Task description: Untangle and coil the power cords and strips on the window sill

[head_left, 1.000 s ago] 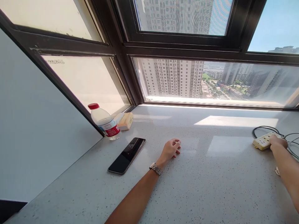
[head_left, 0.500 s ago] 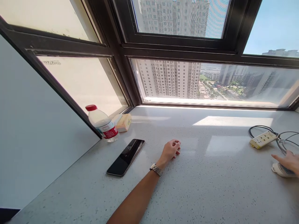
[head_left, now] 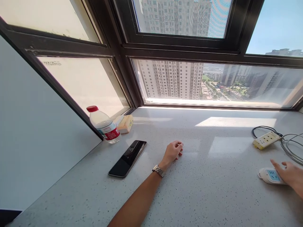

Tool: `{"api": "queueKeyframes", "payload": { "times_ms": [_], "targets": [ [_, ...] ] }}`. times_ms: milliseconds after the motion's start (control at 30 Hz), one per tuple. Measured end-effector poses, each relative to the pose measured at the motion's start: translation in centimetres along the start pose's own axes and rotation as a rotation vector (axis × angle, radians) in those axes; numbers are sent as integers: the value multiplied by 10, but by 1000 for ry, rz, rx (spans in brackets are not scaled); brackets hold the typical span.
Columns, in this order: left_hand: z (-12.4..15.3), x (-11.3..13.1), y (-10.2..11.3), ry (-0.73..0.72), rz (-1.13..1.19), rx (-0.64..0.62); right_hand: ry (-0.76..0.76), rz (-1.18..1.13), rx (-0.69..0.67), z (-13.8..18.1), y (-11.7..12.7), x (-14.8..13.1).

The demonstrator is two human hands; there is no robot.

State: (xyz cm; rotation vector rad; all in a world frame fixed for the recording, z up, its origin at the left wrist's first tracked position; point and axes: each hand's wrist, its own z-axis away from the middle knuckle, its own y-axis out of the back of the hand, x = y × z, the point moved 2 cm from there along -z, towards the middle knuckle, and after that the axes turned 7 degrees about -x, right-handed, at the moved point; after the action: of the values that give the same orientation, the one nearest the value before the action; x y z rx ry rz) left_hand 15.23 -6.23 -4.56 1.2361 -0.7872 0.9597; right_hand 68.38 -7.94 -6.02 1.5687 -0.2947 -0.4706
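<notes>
My left hand (head_left: 173, 151), with a metal-banded watch (head_left: 158, 170) on the wrist, rests on the speckled white counter with its fingers loosely curled; nothing shows in them. To its left lies a black smartphone (head_left: 127, 159), screen up. At the right edge my right hand (head_left: 289, 172) grips the right end of a white power strip (head_left: 270, 175) with pale blue sockets. The thumb sticks out over its top, while the hand covers that end and hides some of the fingers.
A yellowed power strip (head_left: 266, 140) with a black cable and a coiled grey cable (head_left: 290, 148) lie beyond my right hand. A red-capped water bottle (head_left: 105, 126) stands by the left wall beside a yellow tissue pack (head_left: 126, 124). Dark-framed windows (head_left: 189, 50) border the counter's back.
My right hand and the white power strip have moved left along the counter, showing more of the strip's sockets. My left hand, the phone and the bottle have stayed in place.
</notes>
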Motion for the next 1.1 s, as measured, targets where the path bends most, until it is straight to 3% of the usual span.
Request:
{"api": "queueKeyframes", "payload": {
  "times_ms": [100, 267, 400, 500, 600, 633, 700, 800, 967, 1100],
  "targets": [
    [2, 3, 1, -10, -13, -1, 145, -153, -115, 41, 0, -51],
    [4, 5, 2, -14, -28, 5, 503, -341, -125, 104, 2, -133],
    [3, 5, 1, -15, -34, 4, 720, -545, -166, 119, 10, -159],
    [3, 5, 2, -17, -45, 0, 660, -546, 76, 88, 25, -143],
    [4, 5, 2, -26, -64, -12, 432, -448, 303, 39, 38, -106],
    [5, 6, 1, -58, -97, -21, 360, -401, 296, 24, 40, -93],
    [10, 9, -3, -185, -233, -59, 364, -277, 208, 3, 38, -73],
    [22, 16, -19, -420, -512, -174, 536, -117, 131, -8, 25, -55],
    [37, 21, -47, -650, -722, -333, 679, 28, 106, -4, 1, -48],
    [38, 19, -54, -709, -765, -379, 741, 62, 174, -6, -1, -55]
  ]
}}
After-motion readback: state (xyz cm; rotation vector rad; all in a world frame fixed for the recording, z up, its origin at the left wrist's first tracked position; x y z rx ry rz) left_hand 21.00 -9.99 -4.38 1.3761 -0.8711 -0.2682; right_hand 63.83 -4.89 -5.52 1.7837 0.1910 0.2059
